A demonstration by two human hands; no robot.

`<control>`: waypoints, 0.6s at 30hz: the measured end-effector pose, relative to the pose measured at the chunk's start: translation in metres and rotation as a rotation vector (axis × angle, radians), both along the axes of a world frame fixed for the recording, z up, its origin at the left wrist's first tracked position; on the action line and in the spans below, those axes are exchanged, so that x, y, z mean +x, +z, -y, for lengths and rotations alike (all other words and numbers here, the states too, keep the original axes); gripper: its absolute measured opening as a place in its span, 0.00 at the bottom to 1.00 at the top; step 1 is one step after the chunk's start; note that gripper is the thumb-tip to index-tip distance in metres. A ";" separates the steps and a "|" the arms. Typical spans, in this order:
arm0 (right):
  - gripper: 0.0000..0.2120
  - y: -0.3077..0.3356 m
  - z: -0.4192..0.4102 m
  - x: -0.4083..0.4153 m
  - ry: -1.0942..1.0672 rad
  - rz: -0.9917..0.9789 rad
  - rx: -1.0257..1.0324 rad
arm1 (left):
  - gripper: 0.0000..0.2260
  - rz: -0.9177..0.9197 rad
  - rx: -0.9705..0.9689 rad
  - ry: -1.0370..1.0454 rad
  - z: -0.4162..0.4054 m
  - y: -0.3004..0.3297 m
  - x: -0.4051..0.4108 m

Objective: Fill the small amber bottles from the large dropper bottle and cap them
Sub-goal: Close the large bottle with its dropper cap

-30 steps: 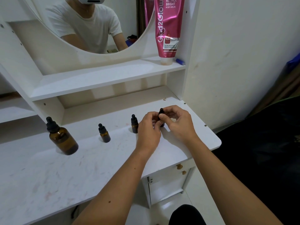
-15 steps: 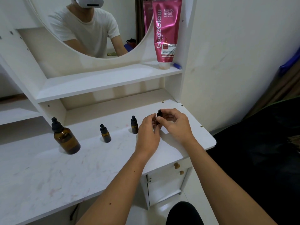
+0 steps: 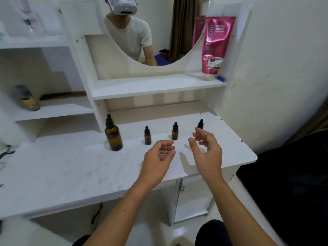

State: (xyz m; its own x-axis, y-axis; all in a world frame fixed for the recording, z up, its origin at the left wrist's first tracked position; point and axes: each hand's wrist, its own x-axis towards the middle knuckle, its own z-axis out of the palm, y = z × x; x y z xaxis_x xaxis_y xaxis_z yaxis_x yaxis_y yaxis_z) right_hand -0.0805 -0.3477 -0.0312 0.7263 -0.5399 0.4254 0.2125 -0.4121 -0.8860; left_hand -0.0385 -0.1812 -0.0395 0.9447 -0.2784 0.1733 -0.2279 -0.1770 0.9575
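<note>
Small amber bottles (image 3: 175, 131) capped, hands (image 3: 159, 156) empty

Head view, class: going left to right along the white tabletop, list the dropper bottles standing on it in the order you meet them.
large dropper bottle → first small amber bottle → second small amber bottle → third small amber bottle, partly hidden behind the right hand.
</note>
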 end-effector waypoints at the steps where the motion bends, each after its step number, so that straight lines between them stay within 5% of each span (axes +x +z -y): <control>1: 0.16 0.001 -0.014 -0.001 0.024 0.007 -0.014 | 0.12 -0.015 -0.004 0.010 -0.014 0.000 0.000; 11: 0.15 0.017 -0.138 0.037 0.286 0.006 -0.059 | 0.06 0.104 0.081 0.313 -0.139 0.009 0.016; 18: 0.20 0.038 -0.184 0.079 0.353 -0.009 -0.069 | 0.28 0.057 0.030 0.448 -0.149 0.008 0.049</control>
